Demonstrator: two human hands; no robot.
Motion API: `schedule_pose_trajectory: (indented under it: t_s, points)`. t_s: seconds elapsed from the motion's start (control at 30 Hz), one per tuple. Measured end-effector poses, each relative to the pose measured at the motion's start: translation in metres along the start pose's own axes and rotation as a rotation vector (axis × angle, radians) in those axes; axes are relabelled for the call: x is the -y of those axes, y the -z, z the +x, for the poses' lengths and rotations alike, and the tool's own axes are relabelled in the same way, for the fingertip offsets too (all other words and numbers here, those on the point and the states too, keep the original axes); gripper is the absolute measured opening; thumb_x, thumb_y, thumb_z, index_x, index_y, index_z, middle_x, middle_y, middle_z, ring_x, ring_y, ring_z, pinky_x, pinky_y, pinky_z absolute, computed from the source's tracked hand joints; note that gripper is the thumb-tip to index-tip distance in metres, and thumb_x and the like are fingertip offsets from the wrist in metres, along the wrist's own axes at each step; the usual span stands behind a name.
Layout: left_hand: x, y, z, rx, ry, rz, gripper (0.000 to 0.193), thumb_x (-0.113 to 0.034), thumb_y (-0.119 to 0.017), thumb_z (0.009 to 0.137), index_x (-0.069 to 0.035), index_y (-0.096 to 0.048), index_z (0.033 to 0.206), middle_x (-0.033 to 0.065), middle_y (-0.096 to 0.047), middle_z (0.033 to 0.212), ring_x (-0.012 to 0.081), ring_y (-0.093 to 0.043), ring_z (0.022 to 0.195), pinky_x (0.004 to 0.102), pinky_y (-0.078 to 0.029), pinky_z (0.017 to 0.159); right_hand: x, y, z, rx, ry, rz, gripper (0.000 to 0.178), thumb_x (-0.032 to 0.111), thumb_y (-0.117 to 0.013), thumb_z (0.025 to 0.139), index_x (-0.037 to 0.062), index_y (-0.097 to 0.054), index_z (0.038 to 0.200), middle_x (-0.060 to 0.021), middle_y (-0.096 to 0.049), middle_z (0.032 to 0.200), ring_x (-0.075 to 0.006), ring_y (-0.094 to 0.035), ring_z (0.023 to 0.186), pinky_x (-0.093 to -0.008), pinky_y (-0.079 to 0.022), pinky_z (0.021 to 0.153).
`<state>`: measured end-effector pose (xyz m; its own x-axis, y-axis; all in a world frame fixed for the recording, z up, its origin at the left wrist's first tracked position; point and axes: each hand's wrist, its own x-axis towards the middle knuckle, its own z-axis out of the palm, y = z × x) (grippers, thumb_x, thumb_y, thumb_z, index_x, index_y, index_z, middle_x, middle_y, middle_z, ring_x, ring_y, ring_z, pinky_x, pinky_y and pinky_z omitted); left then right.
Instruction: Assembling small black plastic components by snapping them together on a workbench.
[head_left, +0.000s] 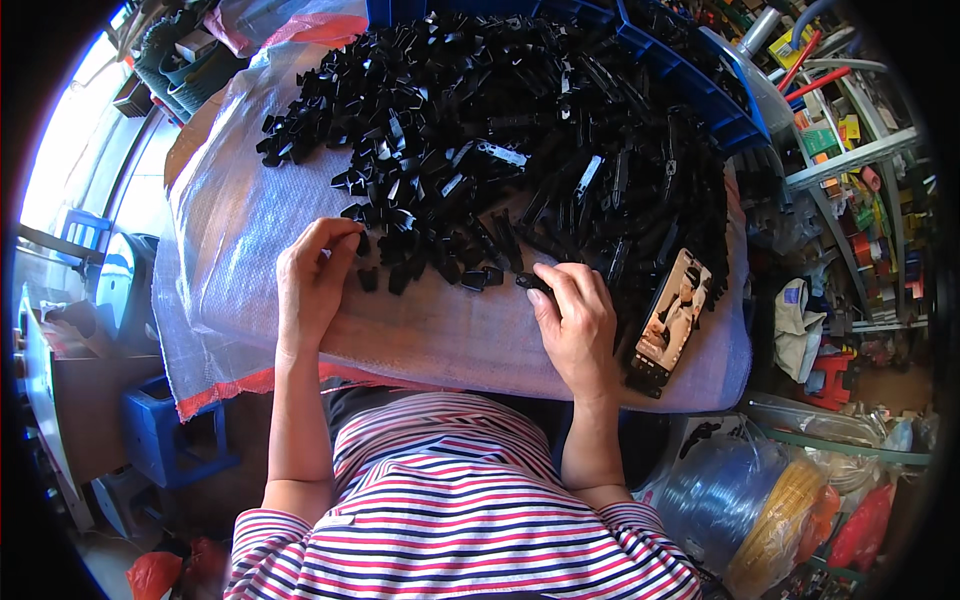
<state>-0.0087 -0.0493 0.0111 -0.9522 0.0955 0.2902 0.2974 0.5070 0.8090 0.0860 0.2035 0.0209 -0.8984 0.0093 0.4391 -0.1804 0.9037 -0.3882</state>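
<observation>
A large heap of black plastic parts [430, 120] covers the far side of the woven plastic sheet [240, 240] in front of me. At the heap's near left edge, my left hand [315, 285] is closed in a pinch, with a small black plastic piece [363, 244] at its fingertips. My right hand [580, 325] grips a short black plastic part [532, 283] between thumb and fingers, low over the sheet. Between the hands lie several loose small black pieces [482, 277]. Longer black strips [620, 180] make up the heap's right side.
A phone [668, 320] with a lit screen leans at the sheet's right edge. Behind the heap stands a blue plastic crate [690, 75] holding more black parts. A blue stool [170, 430] is at the lower left, wrapped coils [740, 505] at the lower right, and a metal shelf [850, 160] beyond.
</observation>
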Motion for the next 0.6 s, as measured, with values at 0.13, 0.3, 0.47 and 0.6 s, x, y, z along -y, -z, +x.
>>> schedule_pose_trajectory:
  t_s: [0.13, 0.3, 0.47, 0.6]
  points:
    - [0.0036, -0.0012, 0.0001, 0.004, -0.004, -0.049, 0.01, -0.005, -0.058, 0.081, -0.004, -0.062, 0.09, 0.0072, -0.061, 0.076, 0.0138, -0.054, 0.062, 0.0249, -0.044, 0.059, -0.0006, 0.0007, 0.0007, 0.0, 0.012, -0.005, 0.023, 0.004, -0.066, 0.075, 0.0012, -0.062, 0.098, -0.0107, -0.058, 0.092, -0.0268, -0.057, 0.085, -0.035, -0.048, 0.074]
    - [0.0044, -0.0013, 0.0001, 0.005, -0.007, -0.047, 0.01, -0.004, -0.058, 0.081, -0.004, -0.062, 0.09, 0.0073, -0.061, 0.076, 0.0141, -0.054, 0.062, 0.0252, -0.044, 0.06, -0.0009, -0.0002, 0.0002, -0.004, 0.006, 0.0, 0.024, 0.004, -0.066, 0.075, 0.0011, -0.062, 0.098, -0.0108, -0.058, 0.092, -0.027, -0.057, 0.085, -0.0353, -0.048, 0.074]
    - [0.0023, -0.0003, 0.0001, 0.002, -0.017, -0.037, 0.01, -0.004, -0.058, 0.081, -0.004, -0.062, 0.09, 0.0074, -0.061, 0.076, 0.0142, -0.055, 0.063, 0.0252, -0.044, 0.06, -0.0006, -0.0008, -0.0004, -0.008, 0.003, -0.006, 0.024, 0.004, -0.066, 0.075, 0.0011, -0.062, 0.098, -0.0109, -0.058, 0.092, -0.0272, -0.057, 0.085, -0.0354, -0.048, 0.075]
    - [0.0017, -0.0003, 0.0001, 0.003, -0.011, -0.021, 0.01, -0.004, -0.058, 0.081, -0.004, -0.062, 0.091, 0.0074, -0.061, 0.076, 0.0141, -0.056, 0.064, 0.025, -0.044, 0.06, -0.0002, -0.0006, -0.0003, 0.0, 0.002, -0.008, 0.023, 0.004, -0.066, 0.076, 0.001, -0.062, 0.098, -0.0109, -0.058, 0.092, -0.0271, -0.057, 0.085, -0.0352, -0.048, 0.075]
